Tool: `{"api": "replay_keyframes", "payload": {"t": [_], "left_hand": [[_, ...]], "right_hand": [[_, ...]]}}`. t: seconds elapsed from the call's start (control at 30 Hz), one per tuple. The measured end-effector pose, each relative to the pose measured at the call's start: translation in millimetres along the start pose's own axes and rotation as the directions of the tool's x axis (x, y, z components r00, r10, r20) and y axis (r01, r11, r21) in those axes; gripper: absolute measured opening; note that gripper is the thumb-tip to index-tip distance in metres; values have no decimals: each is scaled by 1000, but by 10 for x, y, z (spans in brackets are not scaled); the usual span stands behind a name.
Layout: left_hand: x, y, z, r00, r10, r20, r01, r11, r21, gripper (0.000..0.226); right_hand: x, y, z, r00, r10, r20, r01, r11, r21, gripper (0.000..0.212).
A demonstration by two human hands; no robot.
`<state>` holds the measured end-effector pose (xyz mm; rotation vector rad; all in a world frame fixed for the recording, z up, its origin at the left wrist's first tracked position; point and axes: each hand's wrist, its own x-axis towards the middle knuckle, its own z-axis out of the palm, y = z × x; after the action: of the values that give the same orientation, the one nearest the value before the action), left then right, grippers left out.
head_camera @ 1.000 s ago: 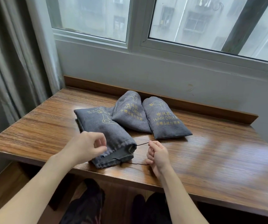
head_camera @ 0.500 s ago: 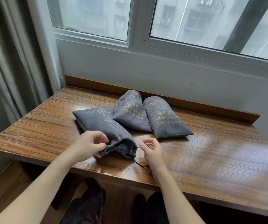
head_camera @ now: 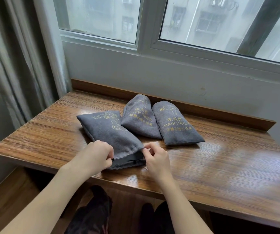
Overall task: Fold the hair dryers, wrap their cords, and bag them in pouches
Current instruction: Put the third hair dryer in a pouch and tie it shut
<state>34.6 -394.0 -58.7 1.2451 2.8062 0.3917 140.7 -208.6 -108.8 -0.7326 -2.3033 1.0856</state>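
Observation:
Three grey drawstring pouches printed "HAIR DRIER" in gold lie on the wooden table (head_camera: pixel 220 166). The nearest pouch (head_camera: pixel 109 130) lies diagonally, its mouth facing me, full and bulging. My left hand (head_camera: pixel 93 156) pinches the left side of that mouth. My right hand (head_camera: pixel 154 156) pinches the right side of the mouth. Between them the mouth gapes a little, and something dark shows inside with the thin black drawstring (head_camera: pixel 132 160) across it. The middle pouch (head_camera: pixel 140 119) and the right pouch (head_camera: pixel 176 127) lie side by side behind, both filled.
The table stands under a window (head_camera: pixel 186 22), with a raised wooden lip (head_camera: pixel 203 108) along its back edge. A grey curtain (head_camera: pixel 14 65) hangs at the left. Dark shoes (head_camera: pixel 93 210) and wooden floor show below the table's front edge.
My right hand has let the drawstring go slack and moved left to the pouch mouth. My left hand has shifted right to the mouth's other side. The mouth now gapes slightly.

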Motion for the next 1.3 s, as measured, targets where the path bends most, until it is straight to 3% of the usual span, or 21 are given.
{"api": "replay_keyframes", "payload": {"t": [0.07, 0.13, 0.2, 0.27, 0.4, 0.5, 0.57, 0.67, 0.87, 0.97, 1.03, 1.23, 1.27, 1.3], "left_hand": [[-12, 15, 2, 997, 16, -69, -21, 997, -75, 5], [-9, 34, -35, 994, -33, -100, -5, 934, -357, 14], [1, 70, -141, 994, -101, -50, 42, 740, -672, 21], [24, 76, -244, 993, -112, -45, 34, 616, -787, 28], [6, 244, -374, 993, 42, -114, -115, 624, -773, 23], [10, 398, -395, 984, 111, -137, -176, 628, -758, 21], [18, 414, -392, 986, 122, -116, -165, 570, -805, 16], [0, 361, -407, 991, 107, -76, -112, 394, -912, 3], [-48, 321, -382, 988, 129, -89, -126, 317, -940, 11], [-70, 187, -365, 990, 63, -128, -140, 250, -958, 16], [-75, 90, -346, 992, 40, -123, -129, 217, -968, 7], [-72, 43, -110, 995, -100, -8, -14, -68, -998, 4], [-42, 59, -74, 990, -137, 17, 12, -40, -999, 3], [-3, 71, -48, 985, -171, 34, 45, 59, -997, 5]], "right_hand": [[-11, 19, -8, 1000, 0, 4, 0, 1000, 4, 11], [-16, 45, -22, 1000, -13, 13, 14, 1000, -21, 10], [-38, 46, -55, 999, -33, 11, 33, 999, -23, 8], [-98, -8, -108, 994, -105, -32, 107, 992, 60, 19], [-225, -373, -99, 914, -402, -50, 404, 899, 171, 42], [-207, -531, 48, 882, -466, -74, 471, 873, 122, 21], [-203, -530, 114, 872, -471, -134, 482, 873, 74, 20], [-215, -490, 168, 878, -460, -136, 475, 873, 114, 12], [-99, -511, 221, 885, -448, -124, 457, 888, 52, 16], [-43, -379, 229, 880, -468, -77, 464, 883, -66, 11], [-25, -205, 221, 895, -444, -47, 434, 890, -143, 13], [-82, 53, 227, 922, -387, -3, 379, 904, -197, 19], [-83, 47, 229, 928, -374, 7, 368, 910, -193, 18], [-77, 58, 235, 935, -355, 21, 353, 918, -179, 19]]}}
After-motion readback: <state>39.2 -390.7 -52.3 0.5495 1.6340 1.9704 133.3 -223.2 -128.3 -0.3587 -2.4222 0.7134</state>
